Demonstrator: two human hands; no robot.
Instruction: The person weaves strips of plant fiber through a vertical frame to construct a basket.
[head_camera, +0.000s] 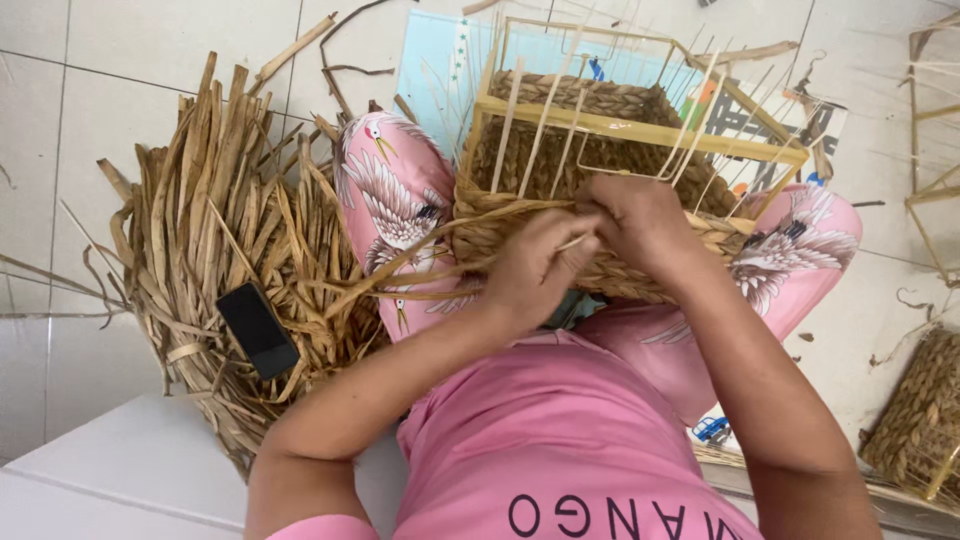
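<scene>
A heap of dried weaving straw (215, 230), a black phone (258, 329) lying on it, sits on the tiled floor beside a seated weaver whose left hand (535, 268) pinches a straw strand (420, 262) against the half-woven basket (590, 190) on the lap; the right hand (640, 222) presses the weave. Steady tension should keep rows tight.

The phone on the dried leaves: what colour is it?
Black: the phone lies on tan dried leaves; the head view shows it.
</scene>
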